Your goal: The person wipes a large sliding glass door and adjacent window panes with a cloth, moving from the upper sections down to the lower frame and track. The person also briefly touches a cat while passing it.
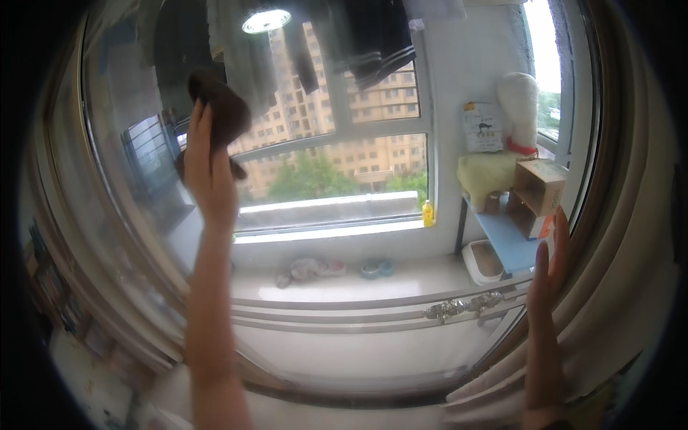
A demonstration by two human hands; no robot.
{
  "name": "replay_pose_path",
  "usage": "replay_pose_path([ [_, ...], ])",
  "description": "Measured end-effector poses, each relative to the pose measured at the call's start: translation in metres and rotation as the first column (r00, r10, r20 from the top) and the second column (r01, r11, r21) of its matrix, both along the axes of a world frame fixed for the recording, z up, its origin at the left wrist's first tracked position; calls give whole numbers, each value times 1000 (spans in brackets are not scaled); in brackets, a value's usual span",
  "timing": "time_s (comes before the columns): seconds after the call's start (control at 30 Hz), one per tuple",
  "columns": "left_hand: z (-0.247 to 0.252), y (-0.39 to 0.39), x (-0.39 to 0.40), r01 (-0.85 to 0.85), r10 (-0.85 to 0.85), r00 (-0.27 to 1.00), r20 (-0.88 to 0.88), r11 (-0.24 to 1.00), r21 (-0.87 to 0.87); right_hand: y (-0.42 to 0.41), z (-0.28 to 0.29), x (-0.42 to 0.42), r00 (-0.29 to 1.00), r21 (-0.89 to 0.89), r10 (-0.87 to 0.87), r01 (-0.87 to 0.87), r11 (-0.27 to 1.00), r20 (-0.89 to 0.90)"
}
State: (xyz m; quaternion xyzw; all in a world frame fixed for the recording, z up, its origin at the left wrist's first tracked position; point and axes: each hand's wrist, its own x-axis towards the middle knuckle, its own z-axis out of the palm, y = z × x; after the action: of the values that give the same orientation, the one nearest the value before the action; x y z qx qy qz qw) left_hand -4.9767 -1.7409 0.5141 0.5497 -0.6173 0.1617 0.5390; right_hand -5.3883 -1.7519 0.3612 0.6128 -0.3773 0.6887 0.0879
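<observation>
Raised at the upper left, my left hand holds a dark brown cloth flat against the glass pane of a door. Part of the cloth hangs out below the palm. My right hand is upright at the right side of the door, thumb and fingers apart, with nothing in it. Whether it touches the glass or the frame I cannot tell. Beneath the pane's middle runs a pale rail with ornate metal fittings.
Curtains hang on both sides of the door. Through the glass I see hanging clothes, a window sill with a yellow bottle, a blue shelf with a cardboard box, a litter tray and blue bowls on the floor.
</observation>
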Motion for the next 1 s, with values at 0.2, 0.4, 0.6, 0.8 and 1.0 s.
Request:
replay_pose_path([
  [0.2, -171, -21, -111, 14, -379, 607, 699, 884, 467, 10, -24, 60, 978, 65, 92, -82, 995, -184],
  [0.4, -123, -2, 26, 0, -417, 426, 803, 887, 461, 19, -10, 50, 969, 65, -67, 84, 994, -239],
  [0.6, -34, -4, 101, -11, 35, 998, 48, 905, -424, 3, 16, 110, 964, -53, -90, 79, 995, -251],
  [0.8, -302, 21, 92, 510, -626, 569, 533, 777, 369, -1, 25, 209, 925, -79, -31, 1, 997, -378],
  [1.0, -146, 26, 210, 170, -155, 589, 793, 983, 65, 8, 22, 213, 891, -103, -211, 185, 977, -402],
])
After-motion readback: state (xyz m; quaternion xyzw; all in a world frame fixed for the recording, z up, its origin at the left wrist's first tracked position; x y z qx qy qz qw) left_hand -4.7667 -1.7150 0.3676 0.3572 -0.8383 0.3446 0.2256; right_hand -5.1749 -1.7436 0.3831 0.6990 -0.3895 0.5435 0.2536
